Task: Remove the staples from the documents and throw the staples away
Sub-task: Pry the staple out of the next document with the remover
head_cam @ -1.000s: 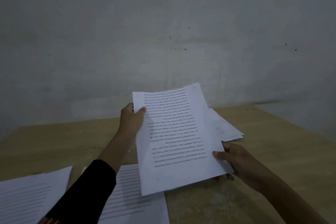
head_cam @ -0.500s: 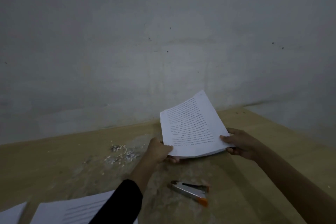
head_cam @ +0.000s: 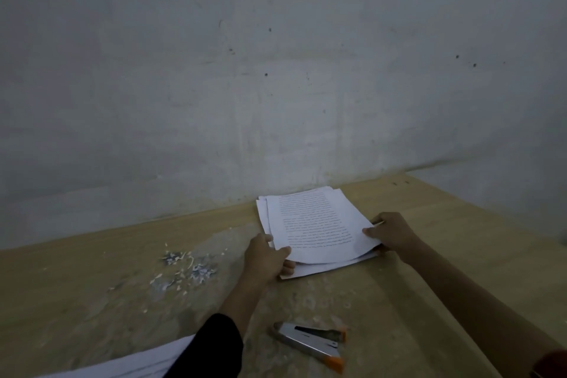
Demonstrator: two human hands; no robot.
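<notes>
Though the stapler (head_cam: 310, 344) lies idle near on the tabletop (head_cam: 92, 301), left hand (head_cam: 265, 258) and right hand (head_cam: 391, 233) each pinch a side of the document (head_cam: 316, 224) atop the far pile (head_cam: 325, 267). Likely set-down step; next: release, fetch another stapled set.

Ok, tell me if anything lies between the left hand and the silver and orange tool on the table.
Nothing visible does. The left hand grips the near left corner of the top document, and the tool lies nearer the person; only bare table separates them.
</notes>
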